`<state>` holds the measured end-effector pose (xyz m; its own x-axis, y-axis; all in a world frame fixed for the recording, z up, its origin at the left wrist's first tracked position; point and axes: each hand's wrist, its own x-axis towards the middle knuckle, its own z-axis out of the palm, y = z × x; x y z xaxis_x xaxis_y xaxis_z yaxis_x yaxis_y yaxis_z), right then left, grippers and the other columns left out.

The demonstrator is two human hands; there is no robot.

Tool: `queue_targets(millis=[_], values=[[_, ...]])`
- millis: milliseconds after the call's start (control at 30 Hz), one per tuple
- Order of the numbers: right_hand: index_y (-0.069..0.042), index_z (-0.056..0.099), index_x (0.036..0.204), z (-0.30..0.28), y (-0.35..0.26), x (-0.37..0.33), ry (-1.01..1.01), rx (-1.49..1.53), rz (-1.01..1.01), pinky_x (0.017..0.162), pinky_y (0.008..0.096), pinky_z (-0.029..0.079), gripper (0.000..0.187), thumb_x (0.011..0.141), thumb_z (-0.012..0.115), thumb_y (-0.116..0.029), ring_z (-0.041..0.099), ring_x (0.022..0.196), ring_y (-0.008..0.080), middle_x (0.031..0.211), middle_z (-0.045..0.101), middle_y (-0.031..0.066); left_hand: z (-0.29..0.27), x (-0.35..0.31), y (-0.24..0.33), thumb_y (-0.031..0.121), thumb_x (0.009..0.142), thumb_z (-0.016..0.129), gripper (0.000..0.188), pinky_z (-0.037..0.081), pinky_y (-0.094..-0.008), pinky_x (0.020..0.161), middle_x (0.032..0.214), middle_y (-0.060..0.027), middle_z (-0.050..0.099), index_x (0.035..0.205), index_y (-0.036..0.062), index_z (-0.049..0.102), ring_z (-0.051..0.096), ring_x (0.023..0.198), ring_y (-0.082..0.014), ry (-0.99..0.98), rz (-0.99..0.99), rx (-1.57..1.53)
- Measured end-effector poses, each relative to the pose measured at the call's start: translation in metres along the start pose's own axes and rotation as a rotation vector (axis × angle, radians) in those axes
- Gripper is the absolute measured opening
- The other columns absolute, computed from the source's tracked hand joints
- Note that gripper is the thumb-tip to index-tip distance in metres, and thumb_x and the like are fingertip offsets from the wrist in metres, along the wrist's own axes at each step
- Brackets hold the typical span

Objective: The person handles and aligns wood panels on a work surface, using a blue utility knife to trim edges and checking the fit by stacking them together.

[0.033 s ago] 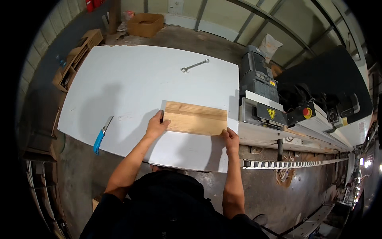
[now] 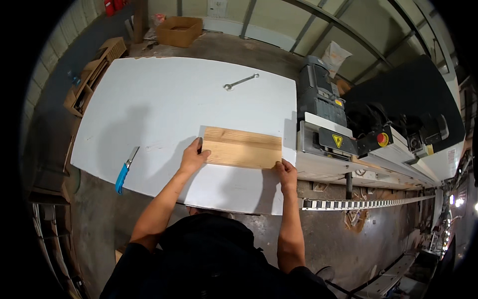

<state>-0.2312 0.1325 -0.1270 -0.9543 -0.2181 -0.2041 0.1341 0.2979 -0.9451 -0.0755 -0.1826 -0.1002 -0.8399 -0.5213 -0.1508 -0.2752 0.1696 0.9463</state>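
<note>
A rectangular wooden board (image 2: 242, 152) with a darker strip along its far side is held level over the white tabletop (image 2: 164, 99). My left hand (image 2: 194, 157) grips its left end, thumb on top and fingers hidden at the edge. At the near right corner, my right hand (image 2: 287, 174) pinches the board. Whether the board touches the tabletop I cannot tell. Beyond it lies a silver combination wrench (image 2: 242, 81). A blue-handled tool (image 2: 122, 177) with a narrow blade rests by the near left edge; whether it is a knife or a saw is unclear.
Against the table's right side stands a machine with a grey motor (image 2: 323, 94), a red stop button (image 2: 382, 139) and a long toothed-looking rail (image 2: 358, 205). Wooden crates (image 2: 97, 74) sit off the left edge. A cardboard box (image 2: 179, 31) is on the floor behind.
</note>
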Motion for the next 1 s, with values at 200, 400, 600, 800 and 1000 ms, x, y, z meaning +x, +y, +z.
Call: queue_targets(millis=[200,400,600,800,1000], values=[[0.004,0.064,0.108,0.011,0.000,-0.004,-0.020,0.176,0.006,0.069,0.0230,0.047,0.027,0.086,0.065,-0.012,0.058,0.075,0.0088,0.088,0.067,0.0043,-0.002,-0.004,-0.013,0.005,0.075,0.069,0.073,0.052,-0.0289,0.080,0.116,-0.0252,0.059,0.135,-0.0131,0.032,0.063,0.097,-0.0229,0.110,-0.124,-0.093],[0.005,0.063,0.109,0.013,0.007,-0.013,0.022,0.141,-0.008,0.075,0.0236,0.047,0.030,0.085,0.066,-0.012,0.059,0.080,0.0103,0.092,0.067,0.0055,-0.004,-0.014,-0.010,0.002,0.074,0.068,0.068,0.052,-0.0278,0.079,0.114,-0.0236,0.061,0.133,-0.0119,0.036,0.064,0.094,-0.0208,0.140,-0.149,-0.103],[0.003,0.063,0.105,0.005,0.003,-0.008,0.000,0.207,0.057,0.072,0.0241,0.048,0.029,0.085,0.068,-0.017,0.059,0.077,0.0101,0.090,0.066,0.0047,-0.006,-0.015,-0.013,0.000,0.077,0.065,0.050,0.050,-0.0273,0.080,0.108,-0.0156,0.065,0.123,-0.0074,0.049,0.063,0.092,-0.0176,0.088,-0.085,-0.196],[-0.003,0.058,0.085,-0.027,-0.024,0.038,0.163,1.000,0.238,0.058,0.0284,0.052,0.043,0.084,0.066,-0.044,0.058,0.060,0.0174,0.074,0.062,0.0074,-0.005,-0.015,-0.009,-0.001,0.078,0.063,0.044,0.048,-0.0270,0.081,0.102,-0.0118,0.065,0.119,-0.0062,0.051,0.062,0.091,-0.0160,0.063,-0.046,-0.210],[0.003,0.055,0.090,-0.028,-0.043,0.061,0.199,1.280,0.484,0.056,0.0321,0.055,0.055,0.081,0.065,-0.050,0.063,0.065,0.0218,0.078,0.065,0.0117,-0.005,-0.033,-0.001,0.008,0.078,0.067,0.052,0.048,-0.0310,0.084,0.112,-0.0183,0.060,0.124,-0.0067,0.047,0.059,0.098,-0.0234,0.266,-0.047,-0.028]])
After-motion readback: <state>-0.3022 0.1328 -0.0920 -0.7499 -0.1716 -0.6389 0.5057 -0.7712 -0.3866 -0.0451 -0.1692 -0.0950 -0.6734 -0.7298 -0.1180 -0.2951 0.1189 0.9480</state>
